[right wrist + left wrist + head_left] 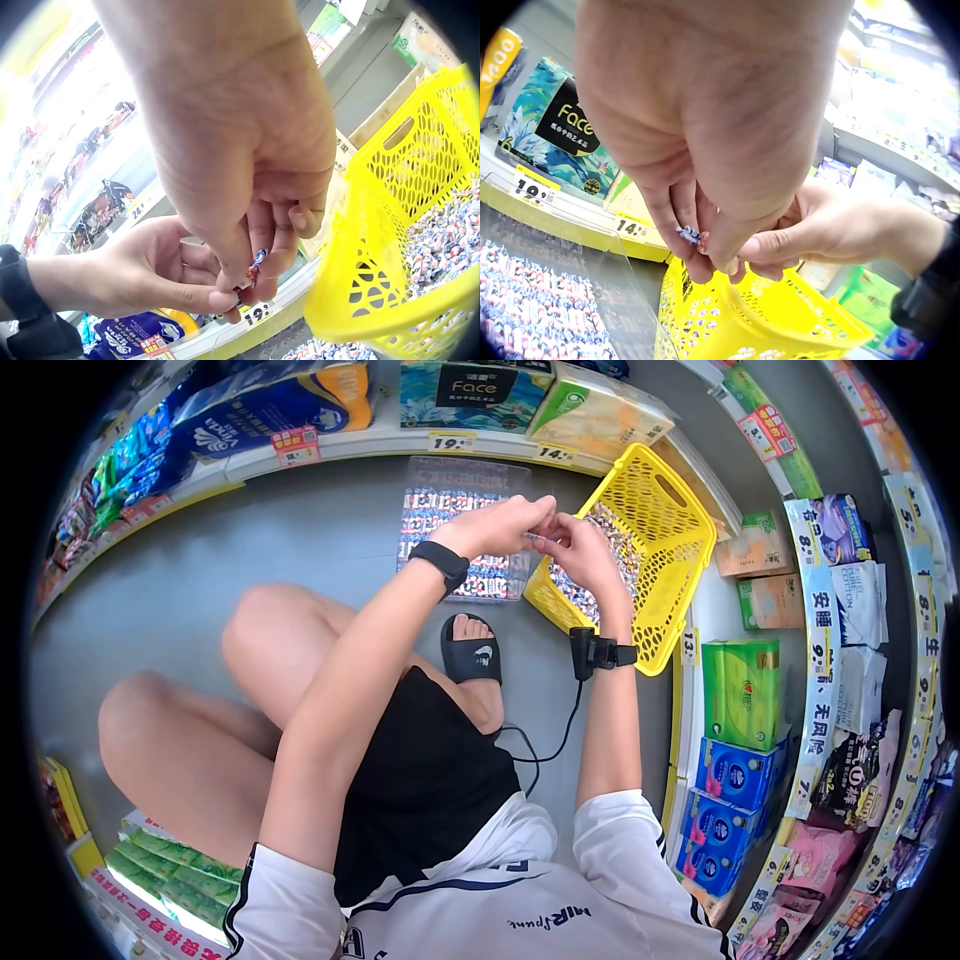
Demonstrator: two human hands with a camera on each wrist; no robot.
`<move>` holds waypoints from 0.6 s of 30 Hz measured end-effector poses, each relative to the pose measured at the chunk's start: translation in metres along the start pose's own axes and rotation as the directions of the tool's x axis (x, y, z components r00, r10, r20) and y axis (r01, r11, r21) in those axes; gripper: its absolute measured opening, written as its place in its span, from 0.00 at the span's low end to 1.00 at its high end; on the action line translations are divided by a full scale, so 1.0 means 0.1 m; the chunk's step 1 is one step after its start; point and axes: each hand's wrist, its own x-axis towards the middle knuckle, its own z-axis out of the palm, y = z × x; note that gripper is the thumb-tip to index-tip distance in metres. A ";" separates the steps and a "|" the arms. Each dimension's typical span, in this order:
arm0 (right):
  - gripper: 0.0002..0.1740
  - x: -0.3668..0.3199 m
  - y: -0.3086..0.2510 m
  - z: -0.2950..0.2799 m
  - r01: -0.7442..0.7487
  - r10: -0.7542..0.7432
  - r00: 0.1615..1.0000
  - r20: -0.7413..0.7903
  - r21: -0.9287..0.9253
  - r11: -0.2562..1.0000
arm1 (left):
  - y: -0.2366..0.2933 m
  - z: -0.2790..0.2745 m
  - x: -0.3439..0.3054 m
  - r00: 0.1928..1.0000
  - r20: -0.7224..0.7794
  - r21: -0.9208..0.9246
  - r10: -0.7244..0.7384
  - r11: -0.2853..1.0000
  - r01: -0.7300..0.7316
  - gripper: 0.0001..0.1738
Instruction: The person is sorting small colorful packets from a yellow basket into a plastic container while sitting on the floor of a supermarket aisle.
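Both hands meet at the fingertips above the gap between a clear box (466, 592) and a yellow basket (690, 565). My left hand (497, 525) pinches a small wrapped candy (689, 235) with a blue, white and red wrapper. In the right wrist view, a similar wrapped candy (259, 259) is pinched by my right hand (240, 142), its thumb close to the left thumb. Fingers cover much of the wrappers; I cannot tell if this is one candy or two. Rows of wrapped candies (425, 520) lie in the box, and a loose heap (450, 240) fills part of the basket.
Shelves with tissue packs (475, 395) curve along the far side and the right, where green packs (740, 690) and blue packs (722, 840) stand. The person's sandalled foot (472, 655) is on the grey floor (200, 550) below the box. A black cable (560, 745) hangs from the right wrist.
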 end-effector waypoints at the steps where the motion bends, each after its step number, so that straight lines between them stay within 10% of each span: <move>1: 0.15 0.01 -0.07 0.05 0.046 -0.045 0.999 -0.012 0.010 0.999 | -0.01 -0.04 -0.06 1.000 -0.001 -0.016 -0.009 1.000 0.009 0.18; 18: 0.14 0.38 -0.29 0.81 0.093 -0.083 0.994 0.074 -0.133 0.987 | -0.76 -0.19 -0.67 0.993 -0.067 -0.016 -0.097 0.995 0.097 0.18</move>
